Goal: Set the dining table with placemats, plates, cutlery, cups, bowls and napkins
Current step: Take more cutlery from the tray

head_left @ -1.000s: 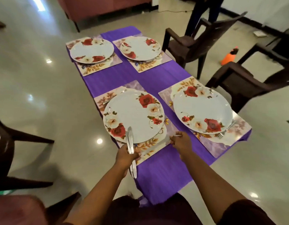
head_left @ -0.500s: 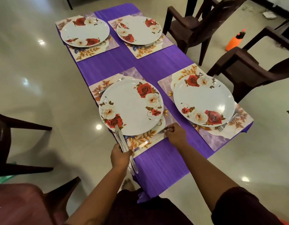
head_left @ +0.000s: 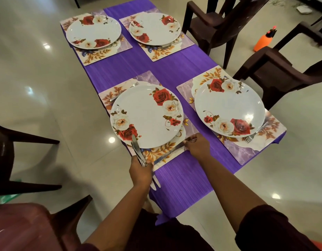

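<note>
Your left hand [head_left: 140, 171] grips a bundle of knives [head_left: 138, 151], fingers curled round the handles, the blades reaching up over the near edge of the near-left plate [head_left: 146, 116] and the other ends sticking out below your wrist. Your right hand [head_left: 197, 145] pinches one end of a single knife [head_left: 170, 153] that lies flat on the near-left placemat [head_left: 157, 151], just beside that plate's near rim and slanting down to the left. A fork [head_left: 124, 91] peeks out at the plate's far-left side.

Over on the near right, a second plate [head_left: 229, 107] sits on its own placemat [head_left: 247, 151], with a fork [head_left: 254, 134] tucked at its near-right edge. At the far end of the tabletop [head_left: 174, 178] (purple cloth all the way down) two more plates sit on mats: the far-left plate [head_left: 93, 31] and the far-right plate [head_left: 154, 29], the latter with some cutlery [head_left: 172, 44] at its near rim, too small to tell which piece.

Dark chairs [head_left: 210, 28] stand along the right side, and an orange bottle [head_left: 264, 40] sits on the floor [head_left: 38, 87] between them.
</note>
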Motion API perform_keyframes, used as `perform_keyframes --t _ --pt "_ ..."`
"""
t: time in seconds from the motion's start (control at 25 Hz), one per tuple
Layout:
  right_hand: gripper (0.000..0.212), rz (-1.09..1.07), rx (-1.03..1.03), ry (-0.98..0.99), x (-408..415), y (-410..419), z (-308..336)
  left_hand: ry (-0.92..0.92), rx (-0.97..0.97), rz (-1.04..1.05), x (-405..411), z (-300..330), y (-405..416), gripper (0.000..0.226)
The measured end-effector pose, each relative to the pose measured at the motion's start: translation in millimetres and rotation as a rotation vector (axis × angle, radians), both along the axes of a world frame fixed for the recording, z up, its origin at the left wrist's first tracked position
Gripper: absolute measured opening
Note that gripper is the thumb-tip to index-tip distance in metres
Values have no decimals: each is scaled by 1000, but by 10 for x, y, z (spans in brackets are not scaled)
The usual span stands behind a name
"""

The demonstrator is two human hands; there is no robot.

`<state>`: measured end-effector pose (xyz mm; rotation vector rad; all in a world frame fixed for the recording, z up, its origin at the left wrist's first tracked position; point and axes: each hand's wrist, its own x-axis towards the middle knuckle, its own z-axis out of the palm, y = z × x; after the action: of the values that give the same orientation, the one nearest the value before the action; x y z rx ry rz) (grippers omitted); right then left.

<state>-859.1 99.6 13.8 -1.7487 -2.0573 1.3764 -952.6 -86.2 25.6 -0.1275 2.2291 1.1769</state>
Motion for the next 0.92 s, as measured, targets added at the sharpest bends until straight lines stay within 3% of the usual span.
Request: perform_keyframes --t 0.24,0.52,0.72,0.92 --pt "31 -45 -28 3 -19 0 -41 49 -64 -8 114 -6 36 42" --pt "53 -28 -14 46 -28 -191 47 50 -7 -9 101 -44 -37 41" --pt "102 282 260 -301 -31 -640 -83 34 70 61 147 -103 -197 35" --pt "105 312 295 -370 -103 -655 -44 -11 185 97 115 -36 -267 39"
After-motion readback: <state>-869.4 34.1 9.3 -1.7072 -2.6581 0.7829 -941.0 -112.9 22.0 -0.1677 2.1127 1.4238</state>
